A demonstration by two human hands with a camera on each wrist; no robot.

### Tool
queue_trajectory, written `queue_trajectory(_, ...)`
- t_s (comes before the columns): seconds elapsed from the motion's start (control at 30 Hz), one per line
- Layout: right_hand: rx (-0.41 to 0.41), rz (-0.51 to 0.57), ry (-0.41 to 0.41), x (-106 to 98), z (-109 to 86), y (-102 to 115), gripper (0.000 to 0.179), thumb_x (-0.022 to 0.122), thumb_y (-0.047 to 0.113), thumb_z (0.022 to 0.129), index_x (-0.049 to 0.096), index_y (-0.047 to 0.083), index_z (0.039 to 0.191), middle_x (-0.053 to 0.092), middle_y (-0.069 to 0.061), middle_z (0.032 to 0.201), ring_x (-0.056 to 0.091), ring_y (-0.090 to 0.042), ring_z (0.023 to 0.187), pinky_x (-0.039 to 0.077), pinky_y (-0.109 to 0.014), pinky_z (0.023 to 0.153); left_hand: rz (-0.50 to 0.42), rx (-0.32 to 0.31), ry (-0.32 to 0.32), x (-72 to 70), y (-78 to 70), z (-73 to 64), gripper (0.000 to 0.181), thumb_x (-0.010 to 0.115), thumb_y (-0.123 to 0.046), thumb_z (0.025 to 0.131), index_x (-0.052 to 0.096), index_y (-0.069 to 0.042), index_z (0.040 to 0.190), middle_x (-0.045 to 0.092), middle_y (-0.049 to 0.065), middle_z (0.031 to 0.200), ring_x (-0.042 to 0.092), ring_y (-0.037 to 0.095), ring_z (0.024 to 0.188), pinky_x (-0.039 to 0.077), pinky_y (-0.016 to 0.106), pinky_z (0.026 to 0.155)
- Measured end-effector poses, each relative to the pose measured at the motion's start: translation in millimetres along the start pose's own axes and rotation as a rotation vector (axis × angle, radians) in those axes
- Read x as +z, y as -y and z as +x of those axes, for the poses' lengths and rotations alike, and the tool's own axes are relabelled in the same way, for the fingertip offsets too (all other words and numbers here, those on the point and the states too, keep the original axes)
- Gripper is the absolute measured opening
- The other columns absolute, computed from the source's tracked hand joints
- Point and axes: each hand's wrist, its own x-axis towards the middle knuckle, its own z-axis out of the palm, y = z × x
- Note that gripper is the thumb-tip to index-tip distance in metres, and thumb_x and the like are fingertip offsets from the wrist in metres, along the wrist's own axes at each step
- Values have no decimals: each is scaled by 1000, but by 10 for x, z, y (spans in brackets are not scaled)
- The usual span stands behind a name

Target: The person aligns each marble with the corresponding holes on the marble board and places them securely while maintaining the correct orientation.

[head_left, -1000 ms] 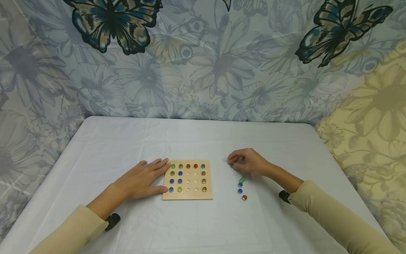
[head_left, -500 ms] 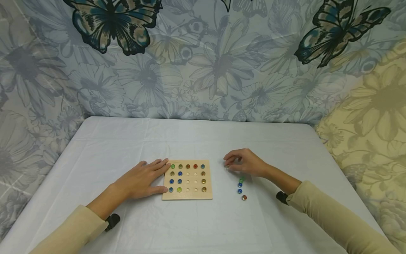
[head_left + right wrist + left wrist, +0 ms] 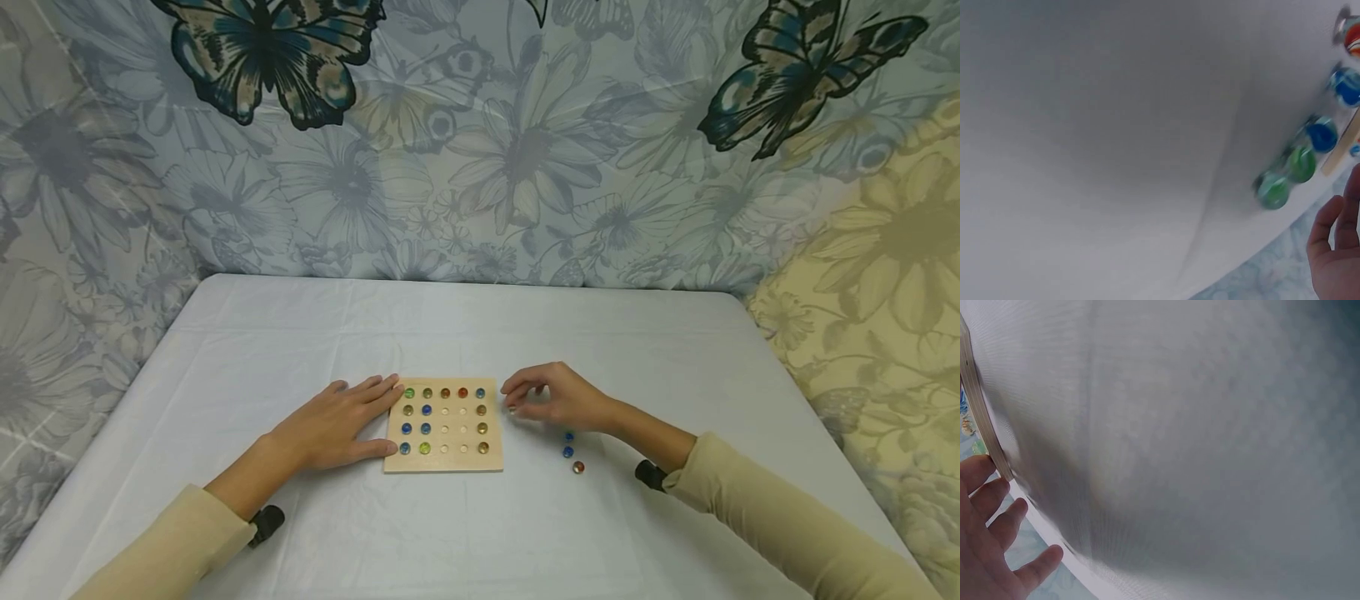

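A square wooden board [image 3: 453, 464] lies on the white table, with glass marbles set along its left, back and right sides and bare holes in the middle. My left hand [image 3: 337, 425] rests against its left edge, fingers and thumb extended; in the left wrist view, fingertips touch the board's side [image 3: 982, 406]. Just right of the board, my right hand [image 3: 558, 398] pinches a small marble [image 3: 512, 409], its colour unclear. Two green marbles [image 3: 1272, 190] lie below that hand, hidden in the head view. Nearby are two blue marbles [image 3: 568, 452] and a red-orange one [image 3: 578, 467].
A white cloth [image 3: 480, 533] covers the table, and patterned fabric [image 3: 480, 167] with butterflies and flowers hangs behind it. The loose marbles stand in a rough line to the right of the board. Each sleeve has a black wrist device [image 3: 266, 523] near the cuff.
My right hand has moved left and a little nearer, carrying the pinched marble from the far end of the loose line to beside the board. The left hand and board stay put.
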Motion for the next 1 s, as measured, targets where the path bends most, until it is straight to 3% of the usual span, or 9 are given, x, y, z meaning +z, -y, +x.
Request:
queue_trajectory(0.37,-62,38,56,183,113,168,26,76,6,87,72,9,113,75,7,101,66,-7,92,51,-38,84,-2,0,-3,19,11,-2,84,48,-67,95,34,-12,157,30,6,161,31,30,146,32,62,108)
queue_trajectory(1.0,-58,125,164,437,243,352,23,75,1,87,72,7,109,75,5,100,68,-6,94,52,-28,90,6,0,3,9,13,0,84,48,-68,94,34,-12,156,30,6,161,32,30,146,33,61,108)
